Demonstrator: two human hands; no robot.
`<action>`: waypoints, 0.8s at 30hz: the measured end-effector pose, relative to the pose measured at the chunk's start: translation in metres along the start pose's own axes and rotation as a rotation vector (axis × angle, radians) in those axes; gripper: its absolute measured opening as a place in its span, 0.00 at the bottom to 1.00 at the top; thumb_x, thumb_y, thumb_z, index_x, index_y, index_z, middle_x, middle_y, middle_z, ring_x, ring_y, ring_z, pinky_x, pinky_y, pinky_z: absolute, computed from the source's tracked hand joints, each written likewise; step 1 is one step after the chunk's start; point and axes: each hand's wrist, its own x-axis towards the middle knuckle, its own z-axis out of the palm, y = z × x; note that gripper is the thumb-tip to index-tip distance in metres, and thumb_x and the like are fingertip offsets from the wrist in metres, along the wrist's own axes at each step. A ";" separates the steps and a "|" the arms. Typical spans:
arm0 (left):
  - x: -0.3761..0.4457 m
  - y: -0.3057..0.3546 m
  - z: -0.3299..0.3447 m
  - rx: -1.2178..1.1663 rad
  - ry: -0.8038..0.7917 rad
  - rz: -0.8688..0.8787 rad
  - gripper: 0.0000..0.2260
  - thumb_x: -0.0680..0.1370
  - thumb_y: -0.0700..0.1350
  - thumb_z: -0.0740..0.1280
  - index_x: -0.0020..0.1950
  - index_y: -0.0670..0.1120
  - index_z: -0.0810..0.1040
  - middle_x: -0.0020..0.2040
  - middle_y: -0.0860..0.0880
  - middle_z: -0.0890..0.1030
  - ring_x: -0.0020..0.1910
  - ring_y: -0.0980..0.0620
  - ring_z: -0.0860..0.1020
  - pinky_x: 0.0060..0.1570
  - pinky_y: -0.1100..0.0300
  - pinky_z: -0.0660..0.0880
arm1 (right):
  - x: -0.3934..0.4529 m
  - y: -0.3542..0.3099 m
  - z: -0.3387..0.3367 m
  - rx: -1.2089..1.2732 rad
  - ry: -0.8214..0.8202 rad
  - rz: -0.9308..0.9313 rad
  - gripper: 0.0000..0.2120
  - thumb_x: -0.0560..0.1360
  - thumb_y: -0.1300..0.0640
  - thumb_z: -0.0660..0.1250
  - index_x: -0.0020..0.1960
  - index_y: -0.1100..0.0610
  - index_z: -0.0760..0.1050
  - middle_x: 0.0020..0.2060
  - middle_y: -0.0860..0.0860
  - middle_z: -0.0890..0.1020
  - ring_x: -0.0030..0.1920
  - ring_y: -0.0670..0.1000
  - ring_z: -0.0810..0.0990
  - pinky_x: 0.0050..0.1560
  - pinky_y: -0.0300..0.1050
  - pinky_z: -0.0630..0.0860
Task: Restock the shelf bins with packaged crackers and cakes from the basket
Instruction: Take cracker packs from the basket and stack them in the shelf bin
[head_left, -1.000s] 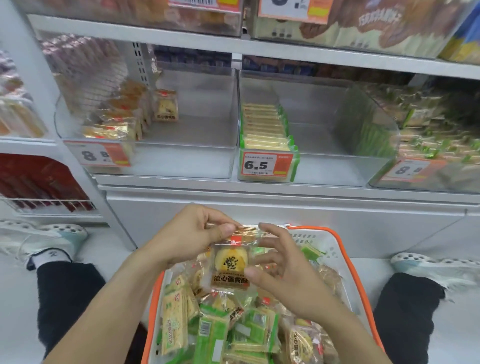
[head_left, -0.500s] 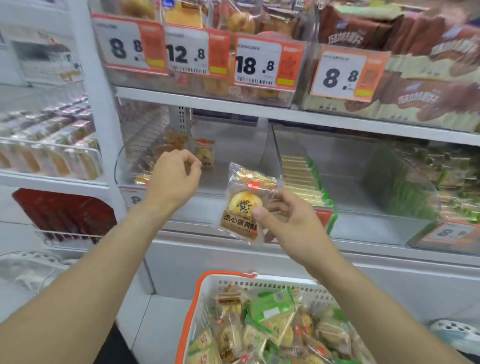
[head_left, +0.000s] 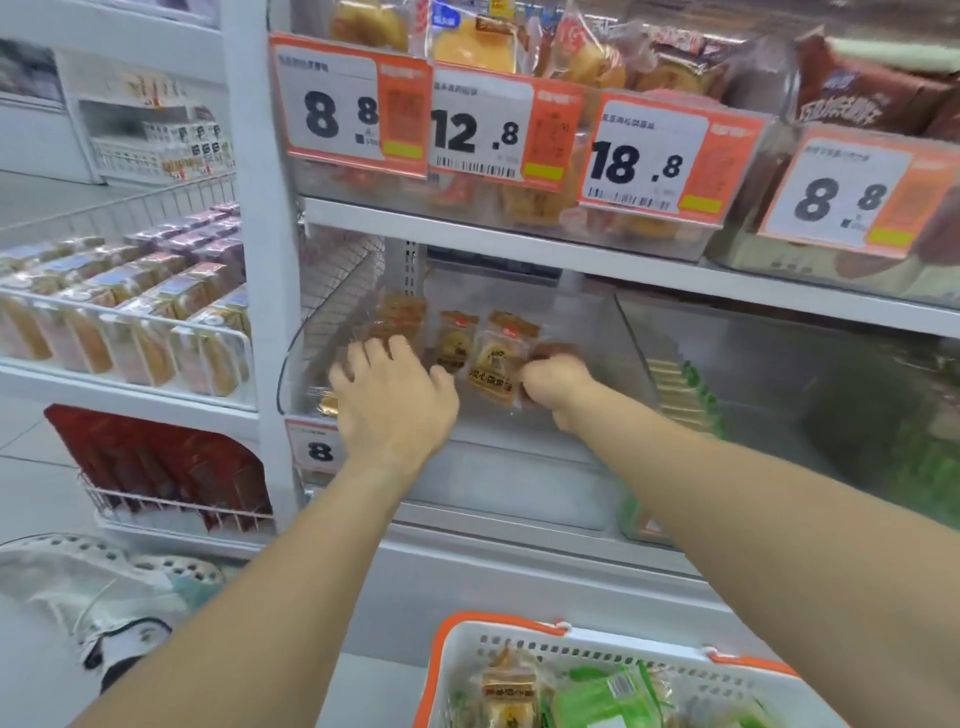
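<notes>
R hand (head_left: 556, 387) pinches cake pkt (head_left: 496, 366) inside bin (head_left: 467, 467); L hand (head_left: 392, 400) spread flat.

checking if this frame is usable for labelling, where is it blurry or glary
Head view: motion blur smears the right hand and the cake packet it holds, so the packet's print is barely legible; the left hand is softer-edged too. The clear bin wall shows pale reflections. The price tags stay readable; wide-angle distortion bends the shelf edges.
</notes>
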 end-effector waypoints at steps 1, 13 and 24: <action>-0.001 0.001 0.000 0.033 -0.030 0.004 0.19 0.78 0.52 0.59 0.64 0.41 0.72 0.65 0.39 0.75 0.66 0.38 0.70 0.63 0.43 0.66 | 0.012 -0.003 0.009 -0.052 -0.001 0.005 0.06 0.81 0.59 0.64 0.55 0.59 0.77 0.49 0.53 0.80 0.49 0.52 0.78 0.52 0.47 0.79; 0.005 0.002 0.004 0.146 -0.135 0.046 0.20 0.76 0.49 0.58 0.66 0.44 0.72 0.66 0.42 0.73 0.66 0.40 0.68 0.61 0.43 0.65 | 0.048 -0.007 0.055 -0.273 0.039 -0.085 0.13 0.79 0.49 0.69 0.50 0.59 0.82 0.44 0.53 0.83 0.44 0.54 0.80 0.42 0.42 0.73; 0.002 0.002 0.003 0.144 -0.155 0.059 0.22 0.78 0.55 0.54 0.65 0.44 0.74 0.66 0.41 0.74 0.67 0.40 0.67 0.63 0.43 0.64 | 0.033 -0.015 0.057 -0.562 -0.062 -0.060 0.19 0.70 0.51 0.78 0.43 0.57 0.68 0.40 0.51 0.76 0.32 0.46 0.73 0.30 0.38 0.70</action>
